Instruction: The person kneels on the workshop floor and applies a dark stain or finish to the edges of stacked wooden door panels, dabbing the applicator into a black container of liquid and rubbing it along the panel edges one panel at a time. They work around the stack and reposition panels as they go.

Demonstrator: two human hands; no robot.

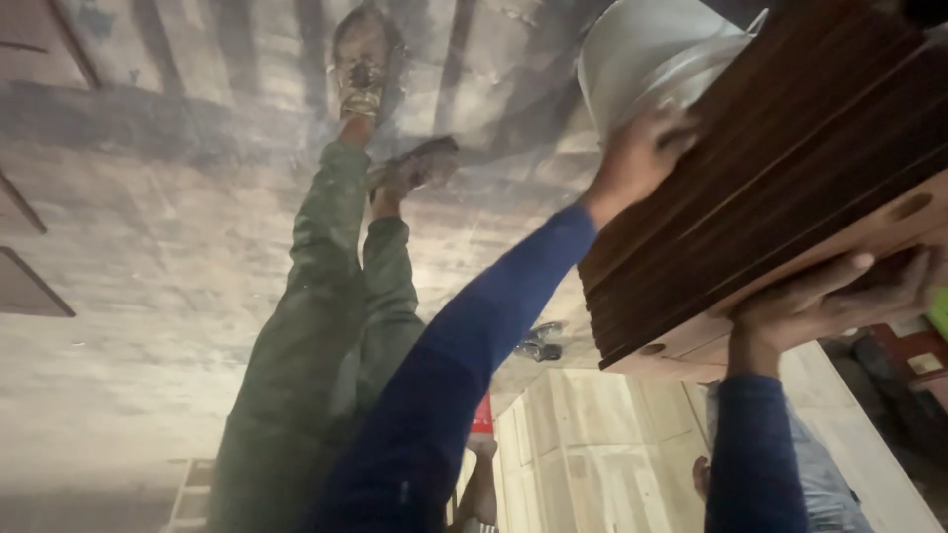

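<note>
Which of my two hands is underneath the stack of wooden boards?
The right hand: its palm supports the stack of wooden boards from below, while the left hand presses against the stack's side.

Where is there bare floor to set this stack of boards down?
Bare concrete floor spreads wide beyond the green-trousered legs. It is crowded near the boards: left hand and right hand grip them, a white bucket and pale planks adjoin.

Dark brown striped boards, blue sleeves, green trousers, perhaps white bucket.
</note>
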